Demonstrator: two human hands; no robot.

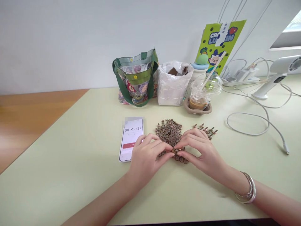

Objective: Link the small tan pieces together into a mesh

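A heap of small bronze-coloured screws (168, 128), apparently with washers or nuts on them, lies in the middle of the table. Just over its near edge, my left hand (148, 153) and my right hand (202, 150) meet, fingertips pinched on one brass-toned screw (176, 151). Its exact parts are too small to make out. Several more screws (207, 129) lie in a loose group beyond my right hand. Beside my left hand, a phone (125, 150) lies flat, showing a timer at 00:05:32; the hand hides part of its screen.
Along the wall stand a green-handled tote bag (135, 78), a white plastic bag (172, 89), and an iced drink cup (199, 97) in a cardboard holder (198, 110). A white cable (250, 134), a power strip (242, 81) and a small fan (263, 91) occupy the right.
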